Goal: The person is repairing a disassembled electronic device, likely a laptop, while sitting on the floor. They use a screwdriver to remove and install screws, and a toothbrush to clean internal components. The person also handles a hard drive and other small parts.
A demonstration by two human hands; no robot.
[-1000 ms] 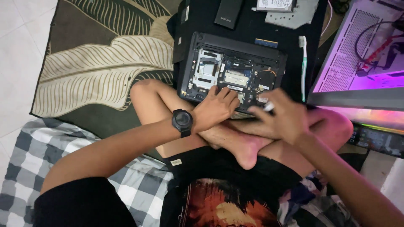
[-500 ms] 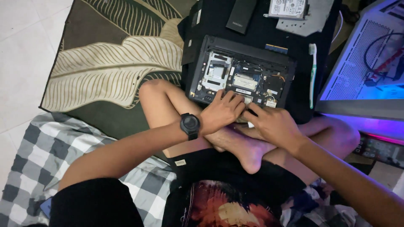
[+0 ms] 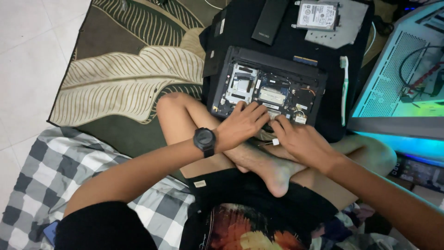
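A person sits cross-legged on the floor, seen from above, with an opened laptop (image 3: 266, 90) lying bottom-up at the centre of the frame, its cover off and its boards and bays exposed. The laptop rests on a black mat (image 3: 296, 41) that runs to the top edge.

The left hand (image 3: 240, 125), with a black wristwatch (image 3: 204, 141) on the wrist, lies palm down on the near edge of the laptop, fingers spread and loose, gripping nothing. The right hand (image 3: 300, 141) rests just beside it at lower centre-right, fingers curled toward the same edge; a small tool with a white tip (image 3: 273, 142) pokes out at its thumb side, though whether the hand really grips it cannot be told.

On the mat at upper centre lies a flat black battery pack (image 3: 270, 21), and to its right a bare hard drive (image 3: 317, 15) on a grey plate (image 3: 344, 28). A white and green toothbrush (image 3: 343, 88) lies along the laptop's right side.

The floor is pale tile (image 3: 27, 55) at upper left. A dark rug with large cream leaf shapes (image 3: 125, 78) covers the upper-left middle, and a grey and white checked cloth (image 3: 51, 180) fills the lower left. At the right edge stands an open computer case (image 3: 397, 88) lit in teal and green.
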